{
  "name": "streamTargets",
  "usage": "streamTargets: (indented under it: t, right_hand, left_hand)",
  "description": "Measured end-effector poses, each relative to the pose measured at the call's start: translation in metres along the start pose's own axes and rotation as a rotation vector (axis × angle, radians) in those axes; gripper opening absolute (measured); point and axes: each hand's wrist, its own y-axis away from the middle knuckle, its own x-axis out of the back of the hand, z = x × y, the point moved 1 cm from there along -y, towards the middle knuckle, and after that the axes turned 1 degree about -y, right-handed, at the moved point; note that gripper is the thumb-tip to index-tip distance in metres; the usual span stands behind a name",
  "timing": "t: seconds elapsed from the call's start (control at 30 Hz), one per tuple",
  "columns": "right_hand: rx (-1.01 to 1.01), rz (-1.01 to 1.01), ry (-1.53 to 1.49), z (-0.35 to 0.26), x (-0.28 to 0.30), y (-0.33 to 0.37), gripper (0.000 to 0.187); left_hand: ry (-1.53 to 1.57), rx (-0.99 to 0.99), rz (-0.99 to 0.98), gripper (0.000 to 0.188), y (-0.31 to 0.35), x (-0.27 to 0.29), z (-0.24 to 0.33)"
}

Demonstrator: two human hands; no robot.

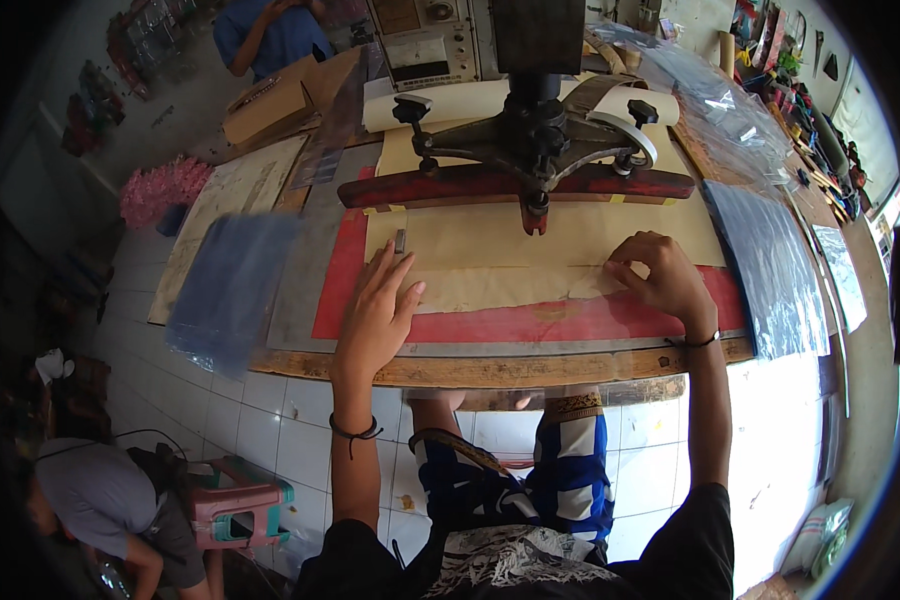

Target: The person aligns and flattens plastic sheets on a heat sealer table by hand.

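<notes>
My left hand (375,305) lies with fingers stretched out on tan paper (470,240), its fingertips beside a small metal block (400,240). My right hand (662,280) is closed, thumb and forefinger pinched together above the paper's right part. It seems to grip the edge of a clear plastic sheet (550,382), faintly visible over the paper and past the table's front edge. Under the paper lies a red sheet (450,326). Just beyond both hands stands a black press head with a long dark red bar (430,186), apart from my fingers.
Bluish plastic sheets lie in a left stack (232,285) and a right stack (770,265). A machine panel (425,45) and a pale roll (380,110) stand behind the press. One person (270,35) is at the far left; another (110,500) bends beside a pink stool (235,505).
</notes>
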Motion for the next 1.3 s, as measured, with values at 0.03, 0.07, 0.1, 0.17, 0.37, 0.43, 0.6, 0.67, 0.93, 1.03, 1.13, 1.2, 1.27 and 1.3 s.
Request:
streamTargets:
  t: [0.03,0.07,0.1,0.17,0.37,0.43,0.6,0.67,0.93,1.03,1.13,1.2,1.27,1.3]
  right_hand:
    - [-0.005,-0.005,-0.004,0.0003,-0.0011,-0.0005,0.010]
    - [0.020,-0.006,0.009,0.0011,0.0014,-0.0006,0.010]
    - [0.047,-0.007,0.022,0.0016,0.0037,-0.0006,0.009]
    - [0.048,-0.008,0.038,0.0015,0.0056,0.0004,0.009]
    - [0.067,-0.021,0.044,-0.0020,0.0065,-0.0038,0.012]
    - [0.049,-0.025,0.051,-0.0031,0.0056,-0.0028,0.014]
    - [-0.040,-0.091,0.044,0.0000,0.0040,-0.0003,0.020]
    - [-0.021,-0.094,0.048,-0.0016,0.0051,-0.0011,0.020]
    - [0.022,-0.068,0.066,0.0027,0.0010,0.0024,0.022]
    - [0.010,-0.066,0.044,0.0030,0.0002,0.0021,0.022]
    - [0.019,-0.053,0.040,0.0045,0.0023,0.0046,0.022]
    - [0.019,-0.052,0.028,0.0040,0.0012,0.0037,0.022]
    - [0.024,-0.051,0.029,0.0037,0.0023,0.0027,0.022]
    - [0.030,-0.052,0.030,0.0035,0.0033,0.0022,0.022]
  left_hand:
    - [0.051,0.016,0.013,0.050,-0.0005,0.0016,0.0005]
    - [0.105,0.028,0.031,0.050,-0.0029,0.0027,0.0039]
    - [0.110,0.029,0.029,0.050,-0.0042,0.0024,0.0057]
    - [0.104,0.032,0.023,0.049,-0.0039,0.0028,0.0075]
    - [0.073,0.042,0.009,0.051,-0.0046,0.0031,0.0069]
    - [0.078,0.044,0.004,0.051,-0.0048,0.0020,0.0055]
    - [0.093,0.048,0.010,0.051,-0.0054,0.0038,0.0070]
    - [0.086,0.046,0.013,0.050,-0.0051,0.0029,0.0057]
    - [0.082,0.051,0.002,0.049,-0.0034,0.0002,0.0023]
    - [0.059,0.051,-0.002,0.048,-0.0021,0.0008,0.0025]
    - [0.081,0.047,0.006,0.049,-0.0026,0.0007,0.0047]
    - [0.099,0.053,0.011,0.049,-0.0035,0.0009,0.0039]
    - [0.084,0.060,0.014,0.049,-0.0035,0.0012,0.0039]
    - [0.083,0.061,0.012,0.049,-0.0034,0.0014,0.0043]
